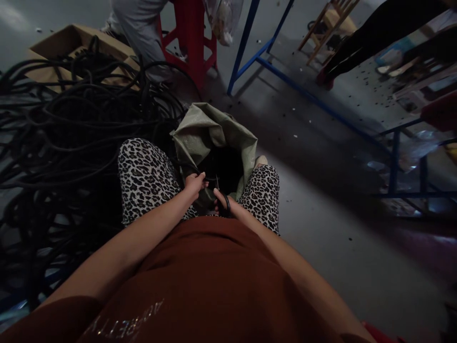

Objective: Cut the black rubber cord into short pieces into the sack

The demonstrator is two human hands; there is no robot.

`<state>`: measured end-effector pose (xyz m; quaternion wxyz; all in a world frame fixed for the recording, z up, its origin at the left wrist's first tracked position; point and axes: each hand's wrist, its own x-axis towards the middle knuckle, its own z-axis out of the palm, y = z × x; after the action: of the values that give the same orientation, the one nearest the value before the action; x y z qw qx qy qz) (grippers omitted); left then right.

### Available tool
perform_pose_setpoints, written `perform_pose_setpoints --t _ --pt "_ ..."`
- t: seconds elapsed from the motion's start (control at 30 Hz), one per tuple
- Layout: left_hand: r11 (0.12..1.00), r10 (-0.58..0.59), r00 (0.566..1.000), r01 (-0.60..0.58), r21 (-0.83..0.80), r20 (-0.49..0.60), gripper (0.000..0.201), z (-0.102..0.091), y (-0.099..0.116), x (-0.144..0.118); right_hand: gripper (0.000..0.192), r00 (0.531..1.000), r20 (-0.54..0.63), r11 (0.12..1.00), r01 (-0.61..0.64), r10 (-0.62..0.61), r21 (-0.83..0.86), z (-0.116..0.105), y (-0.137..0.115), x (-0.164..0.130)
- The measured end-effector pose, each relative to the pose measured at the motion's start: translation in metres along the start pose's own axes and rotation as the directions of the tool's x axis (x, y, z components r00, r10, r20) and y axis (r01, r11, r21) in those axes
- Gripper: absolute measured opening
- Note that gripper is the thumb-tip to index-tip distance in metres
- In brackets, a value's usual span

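On the floor [314,247], a big tangle of blk tubing [71,119] lies off the L edge of an open sack [248,140], & by the sack's near rim the person's L hand [196,185] pinches a blk tube [189,166] w/ R hand [222,199] curled round scissors [217,183], blades nr the tube.

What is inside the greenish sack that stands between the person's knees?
In the sack, folded upper walls show; deeper, it is too dark to tell any contents. The left hand and right hand cover part of its near side.
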<state>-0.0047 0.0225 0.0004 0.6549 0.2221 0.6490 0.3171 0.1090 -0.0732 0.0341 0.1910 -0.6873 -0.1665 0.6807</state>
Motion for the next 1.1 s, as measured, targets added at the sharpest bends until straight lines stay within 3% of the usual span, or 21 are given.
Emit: perform_pose_setpoints --t 0.37,0.83,1.1 --pt "1.0 0.009 1.0 -0.009 0.027 0.009 0.015 -0.0014 -0.0014 0.0005 0.052 0.998 0.024 0.996 -0.064 0.062 0.059 0.0022 -0.0043 0.0018" --pt "0.998 -0.051 0.998 0.052 -0.035 0.024 0.022 -0.0012 0.0014 -0.0024 0.051 0.994 -0.106 0.998 -0.021 0.015 -0.054 0.002 -0.0045 0.0049" --pt "0.998 -0.05 0.999 0.049 0.045 0.016 0.019 0.0007 0.0 -0.0011 0.044 0.99 -0.142 0.993 -0.035 0.02 -0.109 0.0017 -0.0053 0.002"
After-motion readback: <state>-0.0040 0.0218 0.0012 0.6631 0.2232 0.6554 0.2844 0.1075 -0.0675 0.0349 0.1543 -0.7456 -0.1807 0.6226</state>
